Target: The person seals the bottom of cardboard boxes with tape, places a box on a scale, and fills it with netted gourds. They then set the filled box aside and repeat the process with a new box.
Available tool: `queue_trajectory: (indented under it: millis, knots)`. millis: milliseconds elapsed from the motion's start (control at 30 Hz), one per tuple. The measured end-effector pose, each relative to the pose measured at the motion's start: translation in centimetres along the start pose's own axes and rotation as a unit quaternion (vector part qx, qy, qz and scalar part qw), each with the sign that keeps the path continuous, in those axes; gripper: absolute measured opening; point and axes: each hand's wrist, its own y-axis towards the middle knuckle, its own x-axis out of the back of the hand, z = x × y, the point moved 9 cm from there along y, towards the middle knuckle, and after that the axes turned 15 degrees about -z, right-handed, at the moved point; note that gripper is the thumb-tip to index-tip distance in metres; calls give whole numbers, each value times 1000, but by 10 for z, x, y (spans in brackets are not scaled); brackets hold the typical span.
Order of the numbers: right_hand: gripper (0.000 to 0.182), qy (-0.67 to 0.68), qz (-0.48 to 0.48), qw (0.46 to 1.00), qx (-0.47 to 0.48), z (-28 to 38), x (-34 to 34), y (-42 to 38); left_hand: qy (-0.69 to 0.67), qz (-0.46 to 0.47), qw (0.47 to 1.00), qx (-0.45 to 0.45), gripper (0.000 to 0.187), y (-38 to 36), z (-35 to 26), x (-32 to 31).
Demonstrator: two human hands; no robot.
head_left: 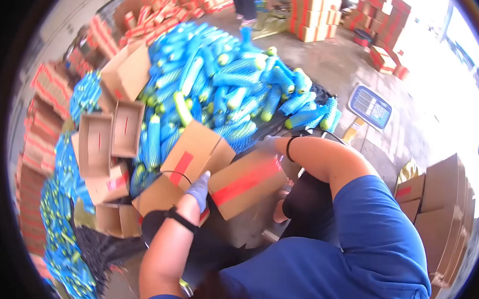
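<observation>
Two gloved hands, left hand (199, 189) and right hand (267, 145), clasp opposite edges of the cardboard box (246, 183), steadying it just beside the netted-produce pile (232, 86).

No text, brand, number or sign can be read anywhere in the view. Red stripes and red patches are printed on the cardboard box (240, 183) and on the stacked cartons (311, 12) behind, but any lettering on them is too blurred to be made out. The face of the blue scale (370, 107) on the floor is seen only as a pale grid, without legible figures.
</observation>
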Motion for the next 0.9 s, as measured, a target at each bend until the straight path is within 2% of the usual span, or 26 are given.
queue_trajectory:
  millis: [33, 100, 133, 200, 267, 367, 433, 500, 567, 600, 633, 667, 700, 733, 767, 833, 867, 900]
  knots:
    - [52, 14, -15, 1000, -1, -1, 5, -7, 15, 13, 1000, -18, 69, 3, -7, -12]
    - [48, 37, -52, 998, -11, -5, 18, -22, -41, -64, 994, 79, 68, 49, 36, -32]
    - [47, 48, -71, 996, -19, -7, 24, -28, -56, -80, 990, 100, 66, 63, 50, -40]
    - [55, 157, -53, 976, -144, -39, 15, -29, -74, -107, 984, 126, 61, 70, 59, -50]
    - [55, 185, -48, 971, -145, -49, 22, -42, -78, -124, 979, 145, 56, 77, 61, -52]
    - [57, 212, -21, 969, -126, -57, 36, -66, -109, -113, 975, 159, 49, 45, 30, -57]
    - [60, 223, -24, 969, -108, -70, 84, -80, -186, -69, 967, 158, 43, 13, -1, -66]
    - [64, 228, -70, 964, -120, -90, 141, -107, -202, -15, 978, -46, 50, 80, 10, -77]
    - [66, 214, -182, 943, -180, -121, 198, -144, -285, -11, 943, -172, 61, -17, -81, -90]
    - [60, 180, -273, 930, -166, -118, 234, -177, -317, 7, 913, -255, 66, -39, -111, -96]
    - [60, 206, -365, 896, -143, -122, 259, -208, -347, 26, 874, -338, 71, -58, -136, -100]
    - [68, 222, -417, 871, -136, -120, 275, -242, -349, 32, 874, -337, 71, -66, -149, -109]
    - [68, 217, -419, 870, -141, -131, 266, -257, -374, 55, 838, -393, 78, -83, -170, -115]
    - [75, 323, -458, 826, -57, -137, 263, -273, -399, 77, 796, -448, 85, -98, -184, -119]
    - [81, 420, -487, 765, 30, -140, 264, -295, -405, 82, 793, -448, 85, -98, -190, -122]
    - [93, 520, -438, 733, 14, -144, 240, -326, -448, 230, 833, -227, 80, -71, -186, -152]
    - [102, 604, -382, 699, -27, -157, 218, -327, -496, 246, 826, -105, 76, -58, -178, -166]
    - [101, 727, -369, 575, -63, -176, 198, -335, -491, 253, 828, -102, 76, -42, -172, -177]
